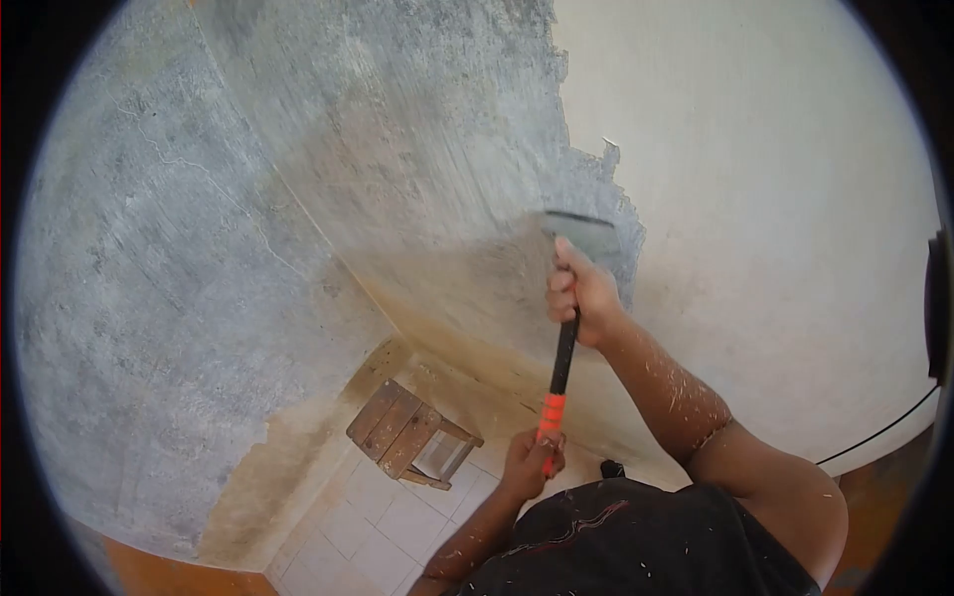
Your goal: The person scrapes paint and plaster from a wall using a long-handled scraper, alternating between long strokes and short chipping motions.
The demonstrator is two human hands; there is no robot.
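Note:
A long-handled scraper (563, 360) reaches up from my chest to the wall, its shaft black with an orange grip at the lower end. My left hand (531, 465) is closed round that orange grip. Higher up, my right hand (586, 295) wraps the black shaft just below the wide head. The blade, slightly blurred, lies at the grey bare part of the wall (437, 149), close to the ragged edge of the cream paint (745, 199). A small curled paint flake (610, 143) sticks out from that edge. Pale flecks cover my right forearm.
A small wooden stool (399, 425) stands on the white tiled floor (373, 517) near the room's corner. Another grey wall (149, 278) with a thin crack meets this one at the left. A dark cable (879, 430) runs along the right side.

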